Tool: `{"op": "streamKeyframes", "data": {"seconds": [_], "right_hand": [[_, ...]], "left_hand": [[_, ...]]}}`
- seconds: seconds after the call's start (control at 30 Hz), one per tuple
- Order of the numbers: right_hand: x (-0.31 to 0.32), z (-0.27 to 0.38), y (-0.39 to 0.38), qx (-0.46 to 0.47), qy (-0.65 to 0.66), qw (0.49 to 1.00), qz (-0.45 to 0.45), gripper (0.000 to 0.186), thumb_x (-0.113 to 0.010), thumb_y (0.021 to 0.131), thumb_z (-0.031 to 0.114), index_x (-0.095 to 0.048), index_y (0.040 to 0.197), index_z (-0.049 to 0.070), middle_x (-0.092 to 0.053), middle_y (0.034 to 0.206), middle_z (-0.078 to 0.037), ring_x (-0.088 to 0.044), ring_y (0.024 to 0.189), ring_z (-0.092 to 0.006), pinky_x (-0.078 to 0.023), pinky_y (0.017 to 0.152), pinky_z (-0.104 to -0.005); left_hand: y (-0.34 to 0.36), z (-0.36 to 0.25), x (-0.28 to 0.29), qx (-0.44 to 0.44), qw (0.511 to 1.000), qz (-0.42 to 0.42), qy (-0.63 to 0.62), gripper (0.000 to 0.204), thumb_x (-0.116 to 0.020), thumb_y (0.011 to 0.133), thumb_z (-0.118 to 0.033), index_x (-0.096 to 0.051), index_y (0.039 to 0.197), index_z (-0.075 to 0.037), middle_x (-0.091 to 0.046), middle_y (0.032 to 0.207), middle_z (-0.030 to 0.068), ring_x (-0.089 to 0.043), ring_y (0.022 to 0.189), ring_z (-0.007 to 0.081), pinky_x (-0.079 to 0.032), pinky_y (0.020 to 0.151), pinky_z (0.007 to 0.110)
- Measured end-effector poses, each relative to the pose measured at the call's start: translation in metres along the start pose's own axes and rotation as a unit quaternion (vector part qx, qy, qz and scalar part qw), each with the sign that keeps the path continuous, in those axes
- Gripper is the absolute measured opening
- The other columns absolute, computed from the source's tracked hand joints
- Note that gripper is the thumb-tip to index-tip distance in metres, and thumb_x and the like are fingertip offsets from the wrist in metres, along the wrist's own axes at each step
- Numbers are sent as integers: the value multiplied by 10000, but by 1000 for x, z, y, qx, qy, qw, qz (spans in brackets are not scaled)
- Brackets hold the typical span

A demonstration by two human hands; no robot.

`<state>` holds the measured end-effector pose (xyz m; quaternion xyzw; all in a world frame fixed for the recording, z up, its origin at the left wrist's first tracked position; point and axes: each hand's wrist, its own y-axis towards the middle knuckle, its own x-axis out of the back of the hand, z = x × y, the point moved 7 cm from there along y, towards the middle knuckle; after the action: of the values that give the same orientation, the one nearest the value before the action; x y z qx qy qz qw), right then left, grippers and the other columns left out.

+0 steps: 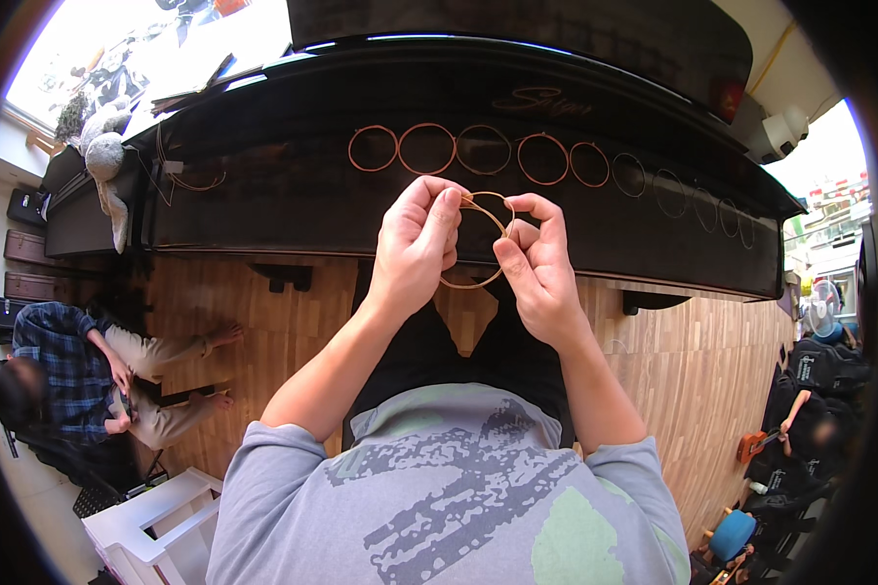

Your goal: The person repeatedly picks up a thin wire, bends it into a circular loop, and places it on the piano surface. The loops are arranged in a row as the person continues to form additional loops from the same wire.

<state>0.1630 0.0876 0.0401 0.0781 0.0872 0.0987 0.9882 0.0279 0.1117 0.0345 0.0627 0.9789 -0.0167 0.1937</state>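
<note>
Both of my hands hold a coiled copper-coloured instrument string [474, 287] in front of the black piano [293, 210]. My left hand [418, 239] is closed, with thumb and index finger pinching the coil's upper left. My right hand [539, 268] pinches its right side between thumb and fingers. A smaller loop of the string crosses the main ring between my fingertips. Beyond my hands, several separate string coils lie in a row on the piano's black surface. Copper-coloured ones [427, 175] are on the left and middle, thinner silvery ones [629, 196] on the right.
Loose wire [205, 186] with a small white tag and a grey plush toy [105, 156] lie at the piano's left end. A person in a plaid shirt [63, 356] sits at left, near a white frame [156, 526]. Another person holds a small orange-brown stringed instrument [751, 447] at right.
</note>
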Motion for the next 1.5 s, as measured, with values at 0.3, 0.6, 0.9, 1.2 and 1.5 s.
{"op": "streamKeyframes", "data": {"seconds": [0.3,0.6,0.9,1.2,1.5], "right_hand": [[8,14,10,5,-185,978,99,362,-391,985,237,-613,848,-14,-518,781,-78,-487,747,-182,-393,727,-308],[13,8,6,21,-247,956,157,254,-440,933,151,-562,802,-29,-491,745,-85,-457,691,-185,-383,642,-306],[16,-8,0,-123,-39,985,115,202,-565,943,174,-679,886,17,-552,857,1,-473,786,-73,-405,721,-229],[9,-2,0,73,-92,992,-38,133,-683,810,55,-738,931,51,-570,946,-35,-551,837,-111,-450,693,-254],[0,-9,-11,175,-139,965,-138,149,-662,841,1,-526,902,1,-703,908,-121,-665,699,-138,-543,637,-255]], "left_hand": [[-3,0,3,-17,998,55,-21,167,-468,1013,-193,-538,952,-55,-328,591,-74,-253,482,17,-232,427,183],[-8,-3,6,75,989,93,-83,167,-478,1009,-191,-549,934,-60,-320,597,-80,-248,481,12,-208,422,179],[-19,-30,9,-209,926,-68,306,76,-554,947,-55,-576,925,14,-474,623,-32,-384,540,7,-296,465,188],[-14,12,0,-7,994,-13,-107,151,-459,1016,-192,-531,1033,-61,-325,610,-68,-271,504,19,-246,443,183],[-16,11,-5,17,977,-16,-213,145,-468,1013,-200,-551,1020,-81,-314,647,-63,-255,525,28,-236,439,189]]}}
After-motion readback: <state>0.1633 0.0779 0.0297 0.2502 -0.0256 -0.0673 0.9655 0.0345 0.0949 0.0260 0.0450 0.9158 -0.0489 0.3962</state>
